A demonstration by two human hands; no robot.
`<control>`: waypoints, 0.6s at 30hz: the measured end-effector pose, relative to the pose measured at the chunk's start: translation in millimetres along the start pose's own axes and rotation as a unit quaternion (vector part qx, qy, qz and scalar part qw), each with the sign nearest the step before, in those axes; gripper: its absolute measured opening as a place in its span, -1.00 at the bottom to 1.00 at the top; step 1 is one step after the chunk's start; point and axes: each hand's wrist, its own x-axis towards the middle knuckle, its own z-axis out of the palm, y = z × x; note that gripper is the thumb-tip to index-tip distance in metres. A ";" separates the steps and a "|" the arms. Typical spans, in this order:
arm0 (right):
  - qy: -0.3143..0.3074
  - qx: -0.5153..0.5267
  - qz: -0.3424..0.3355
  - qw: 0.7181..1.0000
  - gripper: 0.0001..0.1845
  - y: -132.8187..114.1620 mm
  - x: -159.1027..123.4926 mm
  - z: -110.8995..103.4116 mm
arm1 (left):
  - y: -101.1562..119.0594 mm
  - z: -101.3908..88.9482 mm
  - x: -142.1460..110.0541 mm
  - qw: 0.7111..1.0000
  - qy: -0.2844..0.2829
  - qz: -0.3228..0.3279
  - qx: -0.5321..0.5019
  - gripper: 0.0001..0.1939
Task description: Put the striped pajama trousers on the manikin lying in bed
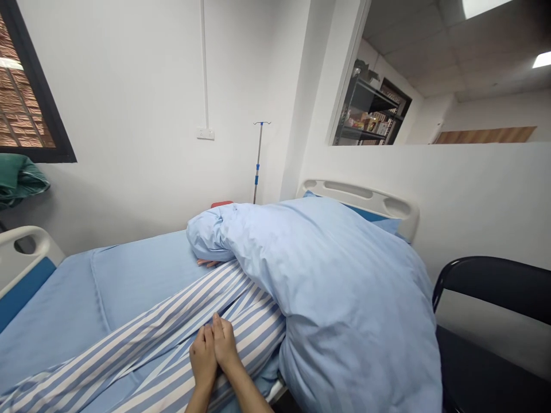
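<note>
Blue-and-white striped trousers (258, 330), worn by a person lying down, run from the centre to the lower left of the frame. Over them, at lower centre, I have my left hand (203, 351) and right hand (224, 339) touching, fingers curled in; whether they pinch cloth I can't tell. I judge the fabric soft and light, easily taken at a loose fold, but the leg beneath heavy, needing broad palms under it.

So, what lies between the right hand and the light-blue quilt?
Blue-and-white striped cloth lies between the right hand and the quilt, as the head view shows.
</note>
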 end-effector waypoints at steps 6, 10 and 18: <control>-0.038 -0.160 -0.099 0.981 -0.50 -29.1 9.5 -17.2 | 2.5 -0.1 -1.0 1.000 -0.022 -0.021 -0.002 -0.67; -0.032 -0.198 -0.110 0.973 -0.46 -26.9 11.4 -24.3 | 5.1 1.1 -1.6 0.999 -0.026 -0.039 0.008 -0.64; 0.000 -0.185 -0.108 0.977 -0.48 -1.5 5.6 -24.9 | 3.2 5.8 -2.4 0.998 -0.033 -0.029 0.044 -0.63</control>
